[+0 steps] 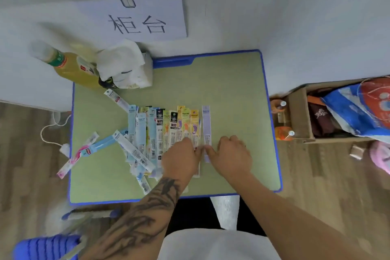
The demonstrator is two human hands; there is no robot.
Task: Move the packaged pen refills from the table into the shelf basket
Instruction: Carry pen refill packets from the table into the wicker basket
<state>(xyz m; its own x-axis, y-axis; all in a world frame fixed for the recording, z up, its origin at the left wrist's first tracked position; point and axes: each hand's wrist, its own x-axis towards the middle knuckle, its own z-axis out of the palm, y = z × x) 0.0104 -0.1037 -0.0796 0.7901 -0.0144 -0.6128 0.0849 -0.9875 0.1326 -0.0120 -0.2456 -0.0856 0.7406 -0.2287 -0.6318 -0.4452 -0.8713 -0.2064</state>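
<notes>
Several packaged pen refills point(168, 131) lie side by side in a row across the middle of the green table point(232, 91), with a few more scattered at angles to the left point(95, 148). A pale purple refill pack point(206, 124) lies at the right end of the row. My left hand point(181, 158) rests palm down on the lower ends of the row. My right hand point(232, 154) lies next to it, fingertips on the purple pack's lower part. Whether either hand pinches a pack is hidden. No shelf basket is in sight.
A bottle of yellow drink point(69, 65) and a tissue pack point(126, 65) stand at the table's back left. A paper sign point(137, 19) hangs on the wall. A cardboard box point(299, 112) with bags sits on the floor to the right. A blue stool point(46, 247) is lower left.
</notes>
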